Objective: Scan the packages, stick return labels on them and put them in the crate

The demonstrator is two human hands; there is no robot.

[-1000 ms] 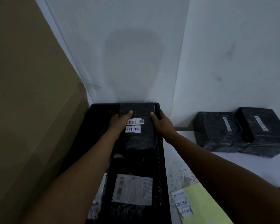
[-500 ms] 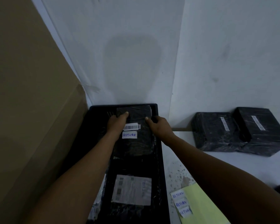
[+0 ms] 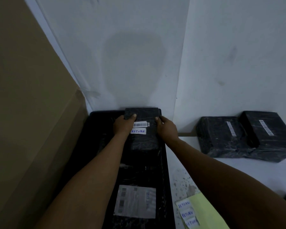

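Observation:
A black wrapped package [image 3: 143,139] with a barcode sticker and a white RETURN label [image 3: 138,131] lies at the far end of the black crate [image 3: 102,119]. My left hand [image 3: 122,125] grips its left side, thumb on top. On its right side, my right hand [image 3: 166,128] holds the edge. Nearer to me in the crate lies another package with a large white shipping label [image 3: 135,201]. Two more black packages [image 3: 221,136] [image 3: 269,134] with barcodes sit on the white table to the right.
A yellow sheet [image 3: 203,210] carrying RETURN stickers [image 3: 186,214] lies at the lower right beside the crate. A tall brown cardboard box [image 3: 23,104] stands against the crate's left side. White walls meet in a corner just behind the crate.
Both hands have pushed the labelled package slightly farther toward the crate's far end and lower into it. The grip on its sides is the same.

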